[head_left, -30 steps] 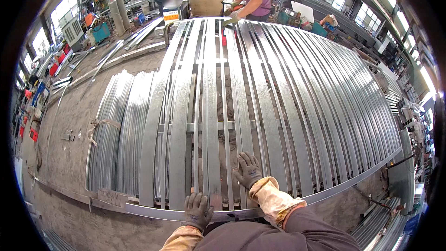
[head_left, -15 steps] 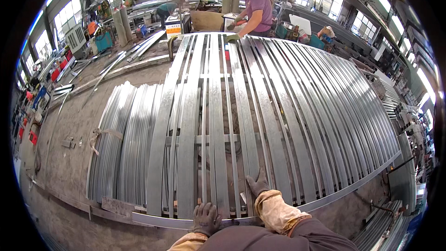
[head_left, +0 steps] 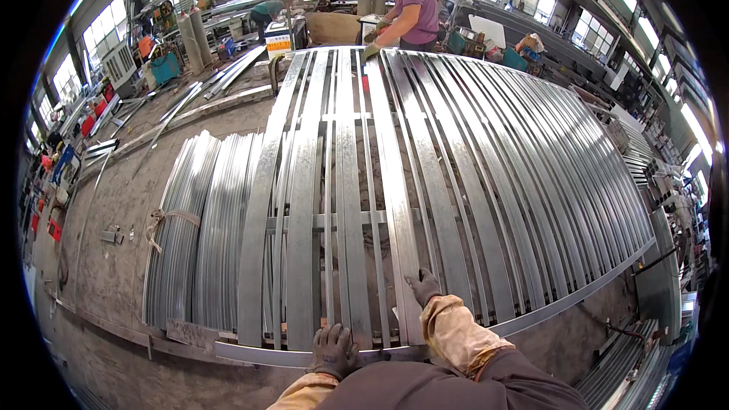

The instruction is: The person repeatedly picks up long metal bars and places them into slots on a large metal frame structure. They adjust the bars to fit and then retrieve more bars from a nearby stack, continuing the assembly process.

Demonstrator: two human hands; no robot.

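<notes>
Long silver metal slats lie side by side across a metal frame (head_left: pixel 277 355), running away from me. My right hand (head_left: pixel 425 287), in a dark grey glove, is closed at the right edge of a bright, wide slat (head_left: pixel 395 205), a little way in from its near end. My left hand (head_left: pixel 334 349), gloved likewise, lies over the near rail with its fingers stretched onto the end of another slat (head_left: pixel 350 258). Across the frame, a co-worker in a purple shirt has a gloved hand (head_left: pixel 370 51) at the far end of the bright slat.
Left of the frame sits a tied bundle of thin metal profiles (head_left: pixel 178 235). Beyond it, loose bars (head_left: pixel 235 76) lie on the concrete floor. A white and orange box (head_left: pixel 279 42) stands past the far left corner. More metal lengths (head_left: pixel 623 364) lie at my lower right.
The slat at my right hand now shows a wide bright face where a narrower, darker one showed. My right hand's fingers have drawn in around its edge. The co-worker leans closer to its far end.
</notes>
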